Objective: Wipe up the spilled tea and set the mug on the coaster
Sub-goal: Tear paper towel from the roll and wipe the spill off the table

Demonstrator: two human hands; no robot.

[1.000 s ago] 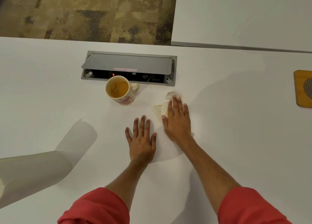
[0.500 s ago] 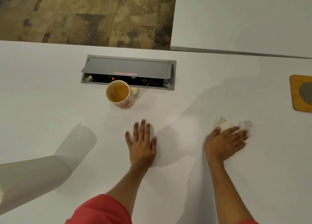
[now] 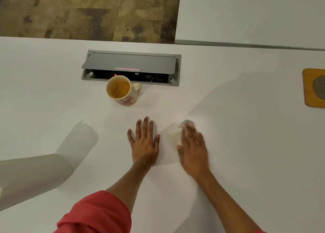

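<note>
A cream mug (image 3: 123, 91) with red marks holds amber tea and stands upright on the white table (image 3: 52, 101), its handle pointing right. My left hand (image 3: 144, 143) lies flat on the table below the mug, fingers spread, holding nothing. Just to its right, my right hand (image 3: 192, 150) presses a crumpled white tissue (image 3: 175, 136) flat against the table; the hand is motion-blurred. A wooden coaster (image 3: 312, 87) with a round mesh centre lies at the far right edge, partly cut off. I see no clear puddle of tea on the table.
A grey cable box (image 3: 131, 66) with a raised lid is sunk into the table right behind the mug. A pale cylindrical object (image 3: 31, 178) lies at the lower left. A second white table (image 3: 255, 13) stands beyond, with patterned carpet (image 3: 88, 13) at the upper left.
My right hand swept the tissue out to the right, then back left to beside my left hand. The left hand and mug stayed put.
</note>
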